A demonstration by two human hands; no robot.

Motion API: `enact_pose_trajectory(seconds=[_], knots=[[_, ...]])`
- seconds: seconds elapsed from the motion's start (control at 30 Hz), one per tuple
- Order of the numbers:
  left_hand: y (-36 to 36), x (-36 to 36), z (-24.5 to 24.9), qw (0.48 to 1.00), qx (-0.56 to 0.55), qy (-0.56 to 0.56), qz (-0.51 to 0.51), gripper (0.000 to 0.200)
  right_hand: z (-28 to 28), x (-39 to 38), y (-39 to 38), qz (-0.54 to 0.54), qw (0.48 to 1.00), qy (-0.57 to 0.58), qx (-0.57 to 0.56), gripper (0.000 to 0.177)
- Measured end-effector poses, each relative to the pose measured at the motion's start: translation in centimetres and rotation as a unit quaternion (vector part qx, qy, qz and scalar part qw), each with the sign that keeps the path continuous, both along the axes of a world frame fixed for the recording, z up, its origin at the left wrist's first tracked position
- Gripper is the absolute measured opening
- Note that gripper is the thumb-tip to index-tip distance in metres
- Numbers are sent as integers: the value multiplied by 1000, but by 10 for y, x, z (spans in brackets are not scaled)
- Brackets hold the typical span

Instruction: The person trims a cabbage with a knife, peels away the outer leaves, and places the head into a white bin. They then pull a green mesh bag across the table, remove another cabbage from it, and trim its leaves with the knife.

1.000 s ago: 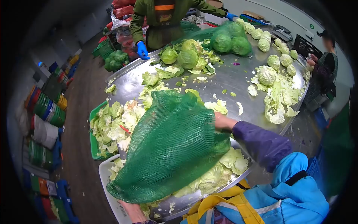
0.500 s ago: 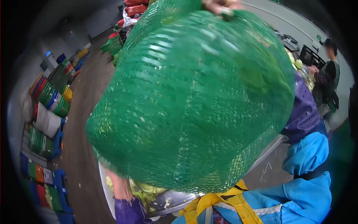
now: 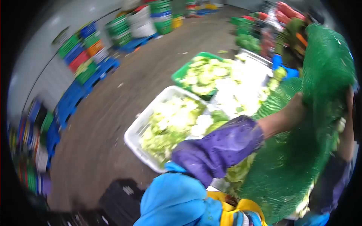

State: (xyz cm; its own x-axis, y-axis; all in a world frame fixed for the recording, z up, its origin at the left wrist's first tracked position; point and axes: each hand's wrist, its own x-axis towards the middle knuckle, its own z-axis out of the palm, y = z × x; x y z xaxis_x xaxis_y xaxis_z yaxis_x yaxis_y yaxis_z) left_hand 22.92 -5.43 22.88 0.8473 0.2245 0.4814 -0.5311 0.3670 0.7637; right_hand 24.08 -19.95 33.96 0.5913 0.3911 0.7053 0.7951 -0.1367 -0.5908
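Observation:
A green net bag (image 3: 286, 169) hangs in loose folds at the right, its upper part bunched and raised. My left hand (image 3: 293, 113), below a purple sleeve, is closed on the bunched net, its fingertips hidden in the mesh. On the bag's far right side my right hand (image 3: 350, 103) grips the net too, partly covered by it. Pale green leaves (image 3: 239, 173) lie beside and under the bag. To the left of my sleeve stands a white tub (image 3: 134, 130) holding cut leaves (image 3: 169, 122).
Behind the tub are a green crate (image 3: 181, 73) of leaves and a brightly lit metal tray (image 3: 256, 56). A person (image 3: 294, 35) in dark clothes is at the upper right, near red sacks (image 3: 288, 11). Blue pallets (image 3: 68, 101) with stacked crates line the left.
The view has swung, bringing the tub and crate into sight. The bag, bulging across the middle before, is now slacker and at the right. My left hand has moved from its lower edge to its upper part.

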Motion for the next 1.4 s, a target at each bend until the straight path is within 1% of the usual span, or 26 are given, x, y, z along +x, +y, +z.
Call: enact_pose_trajectory(seconds=[0.07, 0.13, 0.2, 0.27, 0.3, 0.33, 0.47, 0.5, 0.53, 0.6, 0.63, 0.67, 0.73, 0.83, 0.87, 0.97, 1.03, 1.07, 1.1, 1.13, 1.17, 1.23, 1.27, 1.3, 1.33, 1.4], knots=[[46, -17, 10, 996, -51, -25, 73, 49, 3, -5, 10, 11, 994, 105, 12, 73], [105, -47, 14, 983, -83, -49, 155, 47, -3, 10, 23, -16, 998, 16, 66, 52], [162, -77, 7, 964, -110, -61, 233, 45, -17, 17, 28, 135, 984, 112, -24, 56], [216, -137, -17, 934, -140, -50, 325, 44, -38, 54, 25, 93, 981, 164, -38, 56], [239, -172, -35, 913, -158, -39, 375, 43, -73, 145, -21, 156, 969, 174, -76, 36], [260, -211, -56, 887, -175, -24, 427, 42, -79, 83, 29, 132, 988, 67, -32, 32], [301, -378, -144, 751, -248, 50, 610, 40, -128, 77, 40, 144, 973, 160, -87, 20], [357, -454, -225, 687, 25, 85, 722, 35, -139, 84, 37, 139, 963, 202, -114, 19], [351, -481, -217, 685, 27, 90, 723, 35, -150, 91, 35, 134, 950, 243, -141, 19], [311, -528, -201, 490, -330, 77, 803, 43, -171, 97, 40, 128, 940, 282, -144, 19], [314, -568, -230, 459, -351, 102, 810, 46, -179, 96, 43, 115, 936, 301, -144, 21], [311, -595, -260, 470, -280, 125, 828, 47, -182, 94, 42, 97, 932, 319, -143, 22], [295, -627, -301, 421, -207, 245, 849, 56, -169, 56, 57, 70, 917, 352, -175, 17], [288, -671, -373, 347, -26, 605, 716, 70, -175, 47, 52, 105, 897, 364, -227, 17], [297, -656, -373, 238, 31, 763, 600, 76, -166, 38, 51, 89, 866, 411, -270, 20], [270, -531, -334, 284, 129, 771, 555, 86, -176, 22, 41, 109, 853, 409, -306, 32], [267, -478, -327, 450, 263, 673, 525, 84, -196, 19, 23, 117, 830, 447, -313, 28], [256, -435, -311, 581, 244, 569, 528, 78, -209, 13, 15, 134, 828, 465, -284, 27], [243, -391, -300, 661, 244, 480, 522, 74, -225, 5, 6, 147, 824, 485, -254, 25], [205, -332, -242, 722, 145, 501, 455, 72, -235, -9, 0, 154, 807, 526, -220, 24], [189, -300, -229, 770, 152, 466, 407, 73, -243, -22, -7, 171, 779, 558, -230, 26], [159, -242, -203, 825, 199, 426, 313, 78, -281, -47, -31, 246, 736, 594, -211, 30], [147, -218, -191, 822, 276, 411, 280, 82, -302, -58, -43, 287, 732, 570, -239, 31], [138, -198, -183, 814, 351, 392, 246, 86, -329, -69, -55, 330, 828, 360, -275, 34], [135, -179, -181, 815, 358, 389, 237, 86, -333, -73, -66, 351, 817, 294, -352, 38], [129, -147, -184, 785, 513, 304, 169, 91, -334, -77, -72, 340, 806, 183, -448, 41]])
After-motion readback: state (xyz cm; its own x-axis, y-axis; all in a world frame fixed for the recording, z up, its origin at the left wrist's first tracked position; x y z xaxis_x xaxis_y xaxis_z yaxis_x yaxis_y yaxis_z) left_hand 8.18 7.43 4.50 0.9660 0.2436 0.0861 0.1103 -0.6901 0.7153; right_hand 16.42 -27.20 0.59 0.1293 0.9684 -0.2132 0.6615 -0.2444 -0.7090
